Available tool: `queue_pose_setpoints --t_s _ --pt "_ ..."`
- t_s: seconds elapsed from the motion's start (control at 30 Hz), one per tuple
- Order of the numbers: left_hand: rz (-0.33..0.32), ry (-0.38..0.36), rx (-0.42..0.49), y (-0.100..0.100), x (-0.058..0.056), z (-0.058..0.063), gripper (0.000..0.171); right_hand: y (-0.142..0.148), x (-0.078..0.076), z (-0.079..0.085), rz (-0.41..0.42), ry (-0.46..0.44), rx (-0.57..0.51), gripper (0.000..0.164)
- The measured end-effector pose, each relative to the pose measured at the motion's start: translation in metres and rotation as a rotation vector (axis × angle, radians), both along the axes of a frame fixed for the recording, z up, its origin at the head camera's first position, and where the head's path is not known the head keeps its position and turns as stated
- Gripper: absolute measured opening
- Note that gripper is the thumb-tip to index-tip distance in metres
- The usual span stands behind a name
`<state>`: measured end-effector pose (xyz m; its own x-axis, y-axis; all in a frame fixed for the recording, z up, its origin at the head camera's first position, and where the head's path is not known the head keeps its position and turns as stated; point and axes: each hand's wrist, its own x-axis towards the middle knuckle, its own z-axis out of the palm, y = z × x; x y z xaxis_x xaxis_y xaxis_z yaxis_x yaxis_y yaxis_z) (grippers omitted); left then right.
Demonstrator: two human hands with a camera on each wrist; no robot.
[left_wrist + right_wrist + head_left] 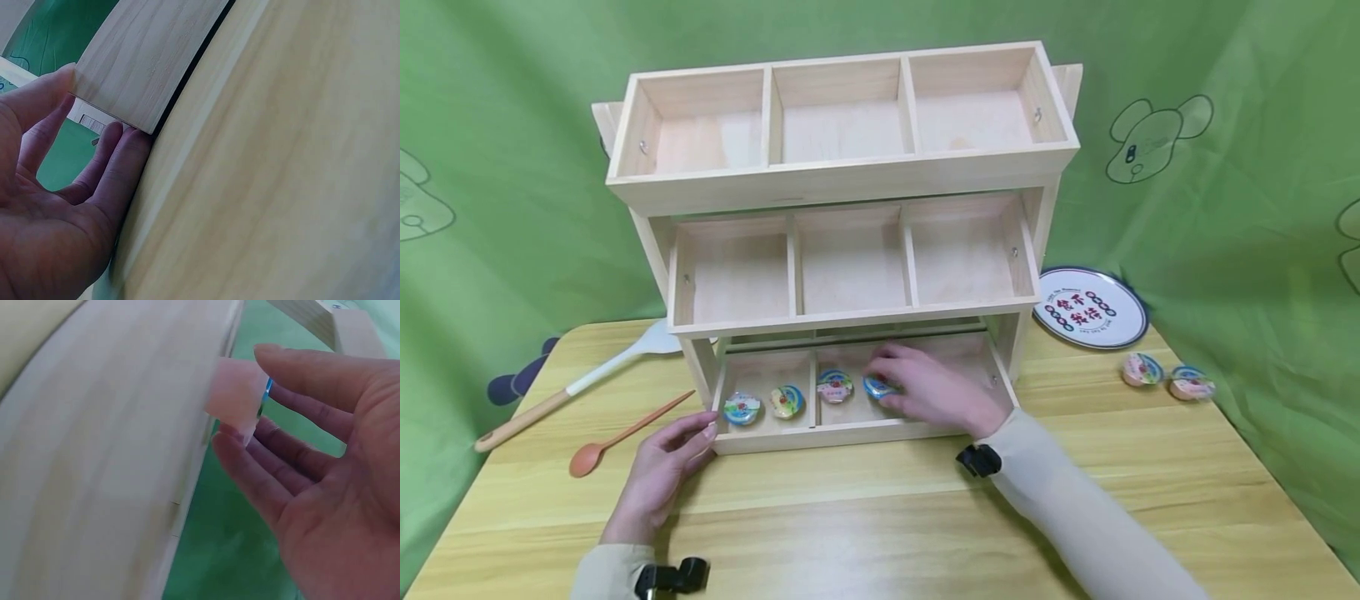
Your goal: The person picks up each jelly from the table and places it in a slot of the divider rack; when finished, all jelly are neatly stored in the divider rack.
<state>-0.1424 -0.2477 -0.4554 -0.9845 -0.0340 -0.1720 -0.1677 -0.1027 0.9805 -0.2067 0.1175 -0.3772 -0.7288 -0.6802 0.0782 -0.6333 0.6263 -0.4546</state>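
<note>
My right hand (934,390) reaches over the front of the bottom tray (865,432) of a wooden three-tier rack and holds a small jelly cup (877,387) with a blue-rimmed lid. In the right wrist view this cup's pinkish body (237,390) sits between thumb and fingers, partly behind the tray's front board. Left of it in the same compartment is another jelly cup (835,387). Two more, a white-lidded cup (742,408) and a yellowish cup (787,402), lie in the left compartment. My left hand (664,467) grips the tray's front left corner (134,103).
Two jelly cups (1167,377) lie at the right, before a round printed plate (1090,308). At the left lie an orange spoon (597,453) and a white spatula (587,379) with a wooden handle. The rack's middle tier (850,318) and top tier (842,179) overhang the bottom tray.
</note>
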Motion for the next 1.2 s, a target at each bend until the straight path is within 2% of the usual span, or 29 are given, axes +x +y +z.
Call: queue_pose_setpoints --t_s 0.23,0.6,0.97,1.2 --pt "0.001 0.003 -0.007 -0.001 0.000 -0.001 0.030 -0.005 -0.007 -0.014 -0.004 -0.038 0.001 0.037" --pt "0.006 -0.008 -0.003 0.000 0.000 -0.001 0.031 -0.013 -0.012 -0.023 -0.006 -0.010 0.066 0.031" --pt "0.004 0.000 -0.006 0.000 -0.001 0.000 0.030 -0.015 -0.013 -0.026 0.007 0.004 0.082 0.033" --pt "0.008 0.001 -0.004 0.000 0.000 -0.001 0.027 -0.011 -0.010 -0.020 0.019 0.025 0.051 0.035"
